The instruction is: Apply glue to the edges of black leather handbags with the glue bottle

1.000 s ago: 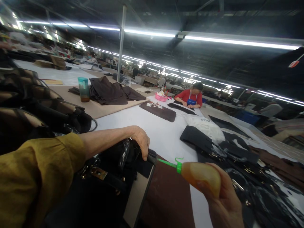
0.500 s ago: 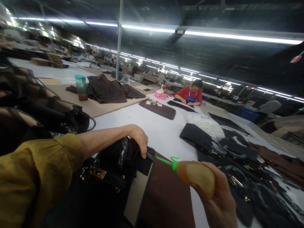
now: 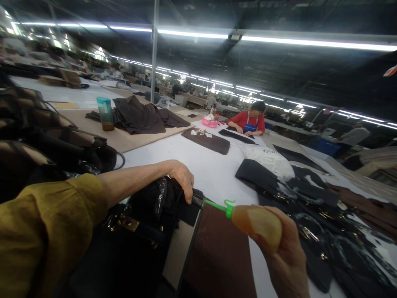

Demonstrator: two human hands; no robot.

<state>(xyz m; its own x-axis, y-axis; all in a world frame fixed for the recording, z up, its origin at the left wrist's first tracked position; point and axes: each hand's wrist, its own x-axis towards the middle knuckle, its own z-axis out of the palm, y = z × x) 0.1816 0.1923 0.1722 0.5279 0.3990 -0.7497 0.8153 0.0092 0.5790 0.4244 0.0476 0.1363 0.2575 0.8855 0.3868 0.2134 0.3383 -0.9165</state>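
A black handbag (image 3: pixel 130 252) with gold metal fittings lies in front of me, its beige inner side (image 3: pixel 178 252) showing at the right. My left hand (image 3: pixel 182 180) is closed on the bag's black edge at the far corner, thumb and fingers pressed down; the fingertips are partly hidden. In my right hand (image 3: pixel 285 244) is a squeeze glue bottle (image 3: pixel 259 223) of amber liquid, held tilted on its side. Its thin green nozzle (image 3: pixel 214 205) points left, with the tip at the bag's edge beside my left fingers. A dark brown sheet (image 3: pixel 220 252) lies under the nozzle.
Black bags with clear wrapping (image 3: pixel 310 231) cover the right side, beside a white plastic bag (image 3: pixel 266 159). More bags (image 3: pixel 56 145) are piled at left. A teal-lidded bottle (image 3: pixel 105 114) stands near dark cloth (image 3: pixel 139 116). Across the table sits a person in red (image 3: pixel 249 120).
The nozzle tip has shifted slightly along the bag's edge, and the bottle has moved a little to the right. My left hand stays nearly in place.
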